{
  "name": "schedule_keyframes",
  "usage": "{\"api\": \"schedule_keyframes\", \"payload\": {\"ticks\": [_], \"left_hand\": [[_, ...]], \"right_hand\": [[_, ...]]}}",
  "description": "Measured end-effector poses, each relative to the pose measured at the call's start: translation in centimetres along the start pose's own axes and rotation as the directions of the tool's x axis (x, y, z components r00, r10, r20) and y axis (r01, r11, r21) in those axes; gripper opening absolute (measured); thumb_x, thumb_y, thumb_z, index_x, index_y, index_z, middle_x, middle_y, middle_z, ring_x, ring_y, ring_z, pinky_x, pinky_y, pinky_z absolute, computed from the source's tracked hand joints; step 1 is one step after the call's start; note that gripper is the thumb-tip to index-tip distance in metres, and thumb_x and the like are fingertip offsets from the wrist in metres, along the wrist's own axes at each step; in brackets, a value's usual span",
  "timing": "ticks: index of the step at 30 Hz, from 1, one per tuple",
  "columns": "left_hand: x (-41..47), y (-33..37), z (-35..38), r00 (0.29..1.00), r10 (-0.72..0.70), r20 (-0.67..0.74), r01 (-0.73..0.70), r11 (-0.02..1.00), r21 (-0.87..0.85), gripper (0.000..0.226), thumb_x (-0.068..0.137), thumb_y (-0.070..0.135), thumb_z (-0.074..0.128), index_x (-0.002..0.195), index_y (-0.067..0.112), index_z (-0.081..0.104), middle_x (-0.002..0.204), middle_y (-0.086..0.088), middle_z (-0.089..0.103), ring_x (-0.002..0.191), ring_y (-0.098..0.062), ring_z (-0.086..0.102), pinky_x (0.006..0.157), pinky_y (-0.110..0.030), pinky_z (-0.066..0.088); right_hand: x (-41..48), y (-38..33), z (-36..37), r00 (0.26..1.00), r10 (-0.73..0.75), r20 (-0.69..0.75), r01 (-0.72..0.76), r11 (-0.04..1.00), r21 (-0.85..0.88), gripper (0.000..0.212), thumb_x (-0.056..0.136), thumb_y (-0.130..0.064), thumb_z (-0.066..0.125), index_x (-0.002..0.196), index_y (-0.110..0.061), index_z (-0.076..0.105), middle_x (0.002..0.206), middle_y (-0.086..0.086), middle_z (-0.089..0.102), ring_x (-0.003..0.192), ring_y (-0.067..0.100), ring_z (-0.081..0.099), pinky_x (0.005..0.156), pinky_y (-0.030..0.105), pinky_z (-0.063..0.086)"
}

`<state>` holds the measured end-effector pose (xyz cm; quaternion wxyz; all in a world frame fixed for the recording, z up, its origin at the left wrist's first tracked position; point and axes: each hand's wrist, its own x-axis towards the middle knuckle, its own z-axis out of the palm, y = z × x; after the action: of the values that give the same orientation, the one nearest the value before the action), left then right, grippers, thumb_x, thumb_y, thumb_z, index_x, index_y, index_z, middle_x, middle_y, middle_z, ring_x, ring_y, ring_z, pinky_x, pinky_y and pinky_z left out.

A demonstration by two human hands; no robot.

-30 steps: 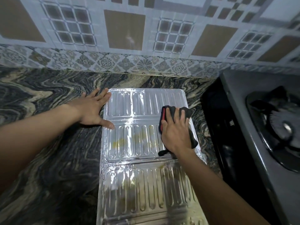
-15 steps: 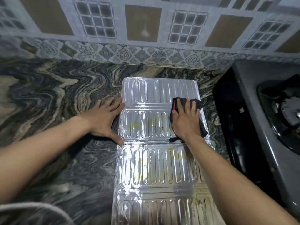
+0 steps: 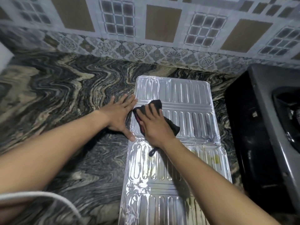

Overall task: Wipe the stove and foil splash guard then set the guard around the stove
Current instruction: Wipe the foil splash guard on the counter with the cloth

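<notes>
The ribbed foil splash guard lies flat and unfolded on the marbled counter, its panels running from the wall toward me. My right hand presses a black cloth flat on the left part of the far panel. My left hand rests palm down on the counter with fingers spread, its thumb and fingertips touching the guard's left edge. Yellowish stains show on the middle panel near its right side. The stove, grey with a black burner, sits at the right edge of view.
A patterned tiled wall rises behind the counter. A white cord crosses the bottom left corner. A dark gap separates the guard from the stove's side.
My right hand has slid the cloth from the right side of the far panel to its left side, close to my left hand. The camera view has shifted, so the guard sits further right.
</notes>
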<state>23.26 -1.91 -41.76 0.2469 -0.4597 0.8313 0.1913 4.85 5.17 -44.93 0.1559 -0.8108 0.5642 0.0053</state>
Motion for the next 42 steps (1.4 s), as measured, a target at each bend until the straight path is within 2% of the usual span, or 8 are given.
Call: {"api": "schedule_keyframes", "payload": {"ticks": [5, 10, 16, 20, 28, 31, 36, 42], "left_hand": [[-0.1, -0.2, 0.0, 1.000, -0.001, 0.003, 0.001, 1.000, 0.001, 0.163, 0.035, 0.098, 0.059, 0.152, 0.025, -0.028, 0.157, 0.008, -0.035, 0.146, -0.018, -0.031, 0.121, -0.055, -0.010], [-0.2, -0.1, 0.0, 1.000, -0.011, 0.009, 0.011, 1.000, 0.001, 0.164, 0.030, 0.102, 0.055, 0.150, 0.029, -0.030, 0.154, 0.010, -0.038, 0.146, -0.018, -0.030, 0.121, -0.055, -0.009], [-0.8, 1.3, -1.1, 0.997, -0.072, 0.040, 0.070, 0.996, 0.053, 0.163, 0.037, 0.096, 0.062, 0.153, 0.023, -0.025, 0.160, 0.006, -0.031, 0.149, -0.025, -0.025, 0.118, -0.062, -0.009], [-2.3, 3.6, -0.3, 0.998, -0.053, 0.018, 0.052, 0.999, 0.013, 0.146, 0.055, 0.084, 0.069, 0.156, 0.021, -0.018, 0.162, 0.004, -0.028, 0.149, -0.023, -0.026, 0.118, -0.065, -0.004], [-3.1, 4.8, 1.6, 0.991, -0.106, 0.079, 0.105, 0.994, 0.025, 0.159, 0.042, 0.091, 0.065, 0.150, 0.024, -0.030, 0.157, 0.009, -0.033, 0.151, -0.024, -0.019, 0.118, -0.064, -0.006], [-3.3, 4.8, 1.8, 0.991, -0.116, 0.073, 0.115, 0.993, 0.014, 0.158, 0.039, 0.094, 0.063, 0.150, 0.028, -0.030, 0.157, 0.012, -0.033, 0.152, -0.024, -0.018, 0.116, -0.065, -0.005], [-3.2, 4.9, 1.6, 0.988, -0.125, 0.087, 0.124, 0.992, 0.022, 0.159, 0.038, 0.095, 0.062, 0.149, 0.029, -0.031, 0.157, 0.012, -0.034, 0.151, -0.023, -0.019, 0.116, -0.066, -0.003], [-3.5, 5.2, 1.4, 0.990, -0.109, 0.084, 0.108, 0.994, 0.019, 0.158, 0.040, 0.093, 0.063, 0.151, 0.028, -0.029, 0.158, 0.011, -0.033, 0.152, -0.026, -0.018, 0.116, -0.067, -0.002]], "right_hand": [[-3.3, -1.0, 0.4, 0.989, -0.108, 0.103, 0.108, 0.994, 0.005, 0.057, 0.106, -0.032, 0.029, 0.158, -0.026, 0.010, 0.166, 0.011, 0.000, 0.152, 0.031, -0.009, 0.121, 0.048, -0.003], [-5.0, 1.5, 0.0, 0.987, 0.137, 0.078, -0.139, 0.990, 0.015, 0.057, 0.107, -0.036, 0.017, 0.158, -0.025, -0.005, 0.165, 0.012, -0.011, 0.149, 0.034, -0.018, 0.120, 0.048, -0.008], [-7.9, 6.7, 0.1, 0.924, 0.377, -0.066, -0.375, 0.926, 0.036, 0.057, 0.106, -0.037, 0.015, 0.158, -0.019, -0.001, 0.165, 0.015, -0.003, 0.151, 0.035, -0.011, 0.120, 0.046, -0.009], [-7.8, 6.5, 0.4, 0.913, 0.387, -0.126, -0.386, 0.922, 0.033, 0.056, 0.106, -0.037, 0.016, 0.158, -0.020, 0.005, 0.165, 0.016, 0.004, 0.151, 0.035, -0.005, 0.121, 0.048, -0.006], [-8.1, 6.8, 0.1, 0.931, 0.356, -0.086, -0.356, 0.934, 0.011, 0.062, 0.104, -0.048, 0.012, 0.158, -0.020, 0.001, 0.165, 0.015, 0.001, 0.151, 0.035, -0.010, 0.121, 0.051, -0.006], [-8.3, 8.0, -0.1, 0.933, 0.354, -0.060, -0.353, 0.935, 0.020, 0.061, 0.105, -0.045, 0.014, 0.158, -0.019, -0.001, 0.166, 0.014, -0.002, 0.151, 0.035, -0.010, 0.121, 0.050, -0.007], [-9.6, 9.9, -1.0, 0.867, 0.495, -0.057, -0.496, 0.868, -0.009, 0.060, 0.105, -0.035, 0.022, 0.158, -0.012, 0.002, 0.164, 0.021, 0.004, 0.150, 0.042, -0.003, 0.120, 0.055, 0.003], [-14.0, 7.8, 0.3, 0.899, 0.435, -0.059, -0.438, 0.897, -0.059, 0.064, 0.100, -0.021, 0.037, 0.157, -0.010, 0.009, 0.163, 0.021, 0.013, 0.150, 0.041, 0.002, 0.121, 0.056, 0.006]]}}
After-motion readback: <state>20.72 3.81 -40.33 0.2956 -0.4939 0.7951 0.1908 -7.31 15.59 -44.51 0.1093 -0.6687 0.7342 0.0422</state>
